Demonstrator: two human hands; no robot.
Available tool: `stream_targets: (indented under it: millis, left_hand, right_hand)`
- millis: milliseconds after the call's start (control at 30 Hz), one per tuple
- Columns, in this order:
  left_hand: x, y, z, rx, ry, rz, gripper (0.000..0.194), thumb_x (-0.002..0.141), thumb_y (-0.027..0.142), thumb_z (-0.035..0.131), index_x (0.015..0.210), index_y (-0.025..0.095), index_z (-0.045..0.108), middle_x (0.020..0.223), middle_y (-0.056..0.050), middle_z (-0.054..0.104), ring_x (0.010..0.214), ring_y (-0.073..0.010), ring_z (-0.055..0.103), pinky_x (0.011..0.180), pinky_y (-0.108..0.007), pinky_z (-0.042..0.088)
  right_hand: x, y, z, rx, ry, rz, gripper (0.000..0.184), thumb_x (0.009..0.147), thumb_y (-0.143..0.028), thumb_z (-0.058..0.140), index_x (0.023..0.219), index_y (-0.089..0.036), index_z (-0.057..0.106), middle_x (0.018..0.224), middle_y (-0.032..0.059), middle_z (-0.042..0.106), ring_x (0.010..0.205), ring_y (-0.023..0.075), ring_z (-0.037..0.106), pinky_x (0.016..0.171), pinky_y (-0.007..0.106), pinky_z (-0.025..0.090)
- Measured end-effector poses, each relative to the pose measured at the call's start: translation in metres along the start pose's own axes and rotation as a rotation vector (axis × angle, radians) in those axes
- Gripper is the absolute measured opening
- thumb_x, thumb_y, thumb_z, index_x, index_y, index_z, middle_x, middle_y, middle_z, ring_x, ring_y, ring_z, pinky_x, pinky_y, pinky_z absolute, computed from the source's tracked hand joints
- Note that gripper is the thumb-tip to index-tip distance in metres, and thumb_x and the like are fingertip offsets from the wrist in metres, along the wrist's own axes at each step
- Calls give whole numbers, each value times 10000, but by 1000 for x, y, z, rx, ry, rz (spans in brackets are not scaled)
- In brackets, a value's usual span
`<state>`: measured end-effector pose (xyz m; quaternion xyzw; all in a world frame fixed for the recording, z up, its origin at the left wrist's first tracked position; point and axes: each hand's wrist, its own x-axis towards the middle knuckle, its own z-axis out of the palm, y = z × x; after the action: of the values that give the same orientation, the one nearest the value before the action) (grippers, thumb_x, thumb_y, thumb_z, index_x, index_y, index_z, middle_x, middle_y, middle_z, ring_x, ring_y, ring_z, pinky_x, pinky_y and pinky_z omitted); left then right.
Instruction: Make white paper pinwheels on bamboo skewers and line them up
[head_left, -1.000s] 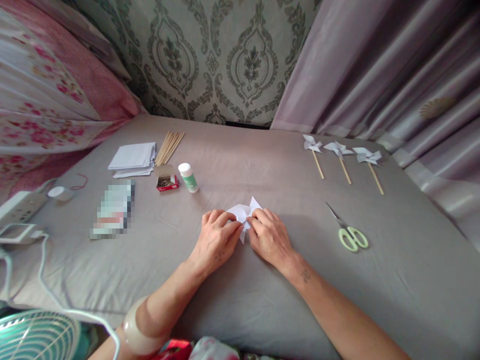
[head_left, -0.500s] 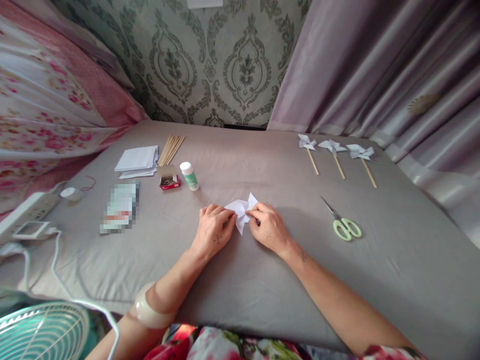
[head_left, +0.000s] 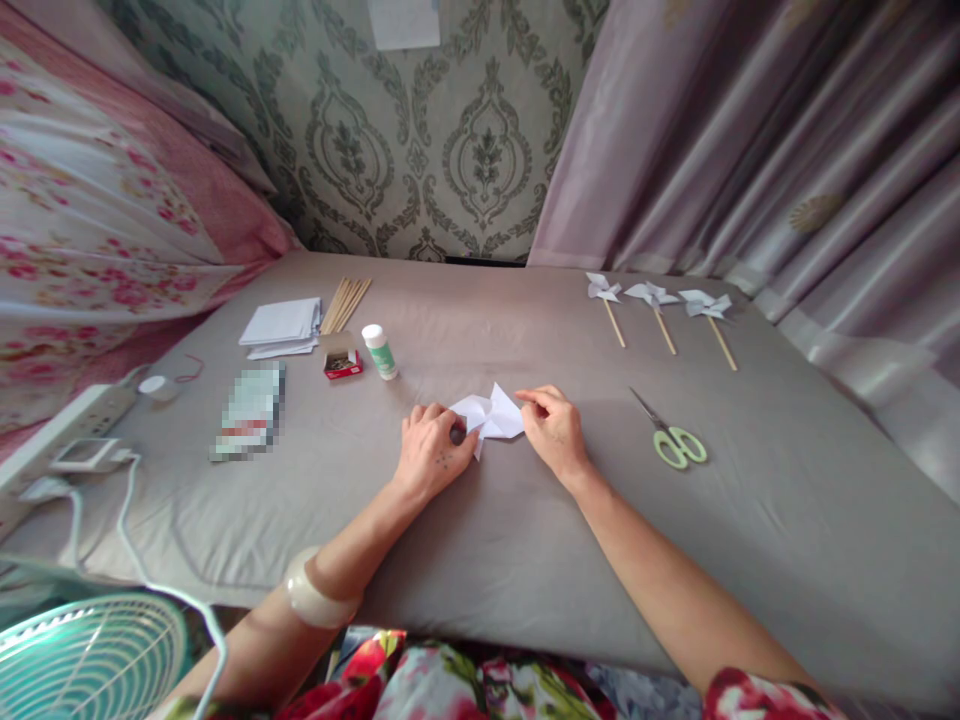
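A white paper pinwheel [head_left: 491, 416] with folded blades lies low over the bed in front of me, with no stick visible on it. My left hand [head_left: 435, 445] grips its left side, the thumb at the lower blade and the fingers bent over the edge. At the right edge of the paper is my right hand [head_left: 553, 432], its index finger and thumb slightly apart and the other fingers curled. Whether its thumb touches the blade I cannot tell. Scissors with pale green handles [head_left: 679, 446] lie to the right of this hand.
Beyond my left hand stand a white-capped bottle [head_left: 379, 352] and a small red box [head_left: 343, 363], near wooden sticks [head_left: 346, 304] and stacked paper [head_left: 281, 325]. Three finished pinwheels on sticks [head_left: 654, 308] lie back right. A power strip [head_left: 67, 435] and fan [head_left: 90, 655] are at left.
My right hand has come away from the pinwheel's centre to its right edge, and its fingers have parted. The left hand stays on the paper. The view has shifted slightly.
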<state>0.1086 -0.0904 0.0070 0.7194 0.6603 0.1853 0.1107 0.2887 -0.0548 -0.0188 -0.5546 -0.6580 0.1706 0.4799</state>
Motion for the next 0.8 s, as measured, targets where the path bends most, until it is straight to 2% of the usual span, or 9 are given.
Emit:
stream_targets:
  millis: [133, 400, 533, 667, 800]
  left_hand:
    - [7, -2, -1, 3, -44, -29, 156, 780, 314, 588, 790, 191, 683, 923, -77, 674, 954, -257, 550, 848, -378, 415]
    - [33, -13, -9, -53, -25, -66, 181, 819, 266, 552, 889, 194, 702, 953, -77, 701, 951, -259, 566, 843, -388, 412]
    - [49, -20, -7, -148, -43, -51, 193, 805, 243, 552, 894, 193, 716, 916, -72, 714, 866, -228, 591, 787, -347, 428]
    - [63, -29, -1, -263, -33, -18, 217, 791, 265, 559, 895, 180, 730, 862, -62, 722, 770, -193, 601, 708, -290, 434]
    - [73, -38, 6, -363, -16, 13, 227, 778, 281, 570, 881, 169, 738, 805, -46, 722, 713, -171, 595, 643, -253, 428]
  right_hand:
    - [2, 2, -1, 8, 15, -6, 275, 744, -117, 460, 822, -178, 717, 811, 55, 665, 705, 159, 602, 670, 270, 484]
    - [1, 2, -4, 5, -9, -127, 252, 772, -103, 474, 891, -175, 684, 849, 57, 640, 713, 153, 592, 657, 268, 501]
    - [-1, -3, -6, -46, -106, -247, 311, 750, -42, 473, 958, -192, 649, 900, 61, 620, 836, 180, 598, 734, 287, 506]
    - [-5, -10, -9, -143, -248, -355, 366, 724, -9, 489, 1026, -187, 594, 974, 87, 605, 950, 223, 574, 846, 351, 485]
    - [-8, -14, -10, -224, -338, -411, 385, 699, -11, 534, 1042, -186, 553, 1018, 100, 589, 992, 249, 557, 861, 382, 471]
